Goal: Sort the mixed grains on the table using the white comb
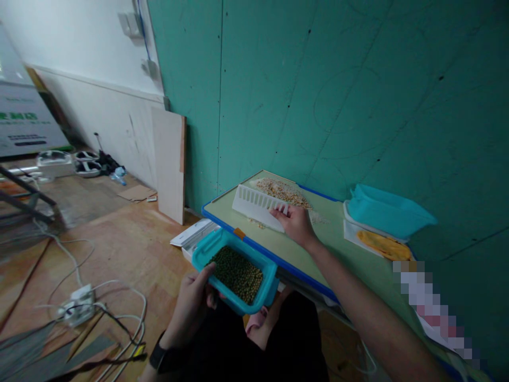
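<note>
A green panelled wall (pixel 302 90) dotted with dark spots rises behind the far edge of the pale-green, blue-rimmed table (pixel 294 252). Beyond its left corner, a flat pale board (pixel 169 164) stands on scuffed brown flooring (pixel 123 233) near a white wall (pixel 87 42).

White banner (pixel 50 119) at far left: large green characters (pixel 18 117), cut by picture edge, seemingly ending 利店; smaller dark lines (pixel 27 136) below unreadable.

We've got a blue tub (pixel 271 276), open side up, in front of the tabletop's (pixel 332 233) near edge, its bottom covered with small round beans (pixel 237 273), dark green at our left, paler at our right. Over the tabletop, we see a white slotted strip (pixel 254 208), slots uppermost; behind it spreads a loose heap of mixed grains (pixel 282 192), tan and pale.
</note>
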### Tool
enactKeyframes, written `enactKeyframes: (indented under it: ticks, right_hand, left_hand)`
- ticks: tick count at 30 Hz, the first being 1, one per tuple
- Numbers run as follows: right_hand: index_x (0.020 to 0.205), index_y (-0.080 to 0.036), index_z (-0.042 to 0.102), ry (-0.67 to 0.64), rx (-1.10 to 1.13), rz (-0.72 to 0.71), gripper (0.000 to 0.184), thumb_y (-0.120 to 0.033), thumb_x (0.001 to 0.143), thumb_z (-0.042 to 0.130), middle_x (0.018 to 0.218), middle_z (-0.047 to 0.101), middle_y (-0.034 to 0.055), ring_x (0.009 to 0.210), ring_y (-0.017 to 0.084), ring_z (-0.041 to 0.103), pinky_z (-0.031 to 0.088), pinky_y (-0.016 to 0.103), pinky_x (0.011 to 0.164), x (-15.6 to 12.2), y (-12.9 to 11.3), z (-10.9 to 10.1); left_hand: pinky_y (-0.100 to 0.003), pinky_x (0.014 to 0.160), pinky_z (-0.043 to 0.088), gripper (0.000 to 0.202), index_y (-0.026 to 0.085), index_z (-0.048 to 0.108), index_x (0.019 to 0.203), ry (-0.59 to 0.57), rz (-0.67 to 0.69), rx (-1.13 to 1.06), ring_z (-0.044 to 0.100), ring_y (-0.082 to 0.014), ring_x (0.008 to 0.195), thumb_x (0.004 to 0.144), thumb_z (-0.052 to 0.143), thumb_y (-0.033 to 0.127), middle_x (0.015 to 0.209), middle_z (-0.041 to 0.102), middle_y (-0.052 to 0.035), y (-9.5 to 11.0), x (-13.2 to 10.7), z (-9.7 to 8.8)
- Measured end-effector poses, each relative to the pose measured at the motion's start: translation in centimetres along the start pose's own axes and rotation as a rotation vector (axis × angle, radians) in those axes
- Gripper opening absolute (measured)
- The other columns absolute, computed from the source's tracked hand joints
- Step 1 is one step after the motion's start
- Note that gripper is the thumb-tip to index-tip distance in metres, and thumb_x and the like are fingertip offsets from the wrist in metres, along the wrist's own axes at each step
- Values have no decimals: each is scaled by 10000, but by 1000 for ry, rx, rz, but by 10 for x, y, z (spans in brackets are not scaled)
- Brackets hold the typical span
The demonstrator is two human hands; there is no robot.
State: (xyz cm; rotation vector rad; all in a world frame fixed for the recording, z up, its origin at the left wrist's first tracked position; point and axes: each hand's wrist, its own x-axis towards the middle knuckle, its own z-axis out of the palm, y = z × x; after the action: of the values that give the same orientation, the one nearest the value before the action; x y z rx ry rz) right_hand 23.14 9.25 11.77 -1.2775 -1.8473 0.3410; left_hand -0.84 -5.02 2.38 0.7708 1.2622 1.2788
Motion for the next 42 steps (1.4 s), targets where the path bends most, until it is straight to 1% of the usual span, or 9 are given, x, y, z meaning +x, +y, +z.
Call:
enactKeyframes:
  ticks: [3, 8, 13, 20, 24, 27, 32, 38, 42]
  right_hand:
    - [643, -180, 655, 42, -10, 4, 399, -526, 840, 661, 589, 626, 25, 559, 163, 548, 353, 263, 531, 1, 1, -1]
    - [586, -198, 595, 36, -2, 31, 415, -535, 817, 669, 550, 572, 4, 533, 146, 499, 315, 262, 516, 1, 4, 1]
    - [666, -187, 664, -15, 87, 54, 378, -537, 809, 671, 605, 618, 18, 584, 168, 546, 363, 265, 538, -1, 8, 2]
    - [715, -170, 702, -52, 140, 48, 353, -508, 817, 683, 654, 664, 32, 633, 187, 600, 400, 269, 561, -4, 5, 1]
    - [719, -160, 709, -52, 152, 39, 355, -500, 821, 688, 648, 672, 31, 627, 182, 603, 405, 269, 564, -5, 3, 1]
    - [737, -151, 724, -60, 186, 46, 354, -496, 813, 695, 671, 690, 34, 631, 180, 607, 412, 269, 568, -6, 4, 1]
    - [683, -148, 701, -50, 238, 46, 394, -528, 788, 708, 629, 652, 22, 596, 167, 574, 391, 266, 541, -6, 6, 3]
    - [707, -141, 724, -60, 287, 65, 411, -547, 769, 736, 660, 681, 31, 611, 175, 594, 422, 273, 560, -6, 6, 4]
    - [756, -131, 760, -80, 314, 68, 395, -525, 765, 744, 701, 720, 52, 638, 191, 627, 453, 283, 584, -4, 6, 3]
  left_hand:
    - [-256, 433, 397, 657, 240, 510, 283, -3, 0, 9, 508, -128, 350, 765, 654, 663, 335, 558, -63, 0, 0, 0]
    - [-245, 421, 375, 639, 229, 513, 288, -1, -10, -29, 475, -112, 330, 764, 669, 626, 334, 553, -64, -1, 2, 0]
    - [-240, 417, 352, 658, 222, 520, 285, -24, -3, -41, 473, -109, 339, 761, 671, 650, 358, 589, -90, -2, 2, 0]
    - [-238, 418, 354, 657, 229, 535, 288, -38, -4, -43, 480, -108, 337, 784, 667, 638, 360, 589, -72, -4, 3, -1]
    - [-236, 401, 339, 662, 230, 516, 280, -38, -25, -55, 466, -102, 319, 758, 682, 657, 349, 579, -69, -4, 2, 0]
    - [-239, 413, 356, 657, 227, 519, 284, -32, -19, -55, 483, -110, 331, 742, 688, 667, 344, 571, -69, -4, 1, 0]
    - [-242, 405, 335, 666, 224, 507, 280, -9, -16, -68, 464, -106, 320, 732, 691, 676, 324, 536, -55, -4, 2, 1]
    - [-237, 435, 367, 655, 229, 517, 294, -29, 7, -71, 504, -117, 349, 796, 667, 621, 346, 576, -70, -6, 3, 0]
    - [-235, 417, 360, 639, 232, 529, 303, -45, -9, -82, 484, -107, 330, 800, 664, 610, 355, 583, -61, -6, 2, 0]
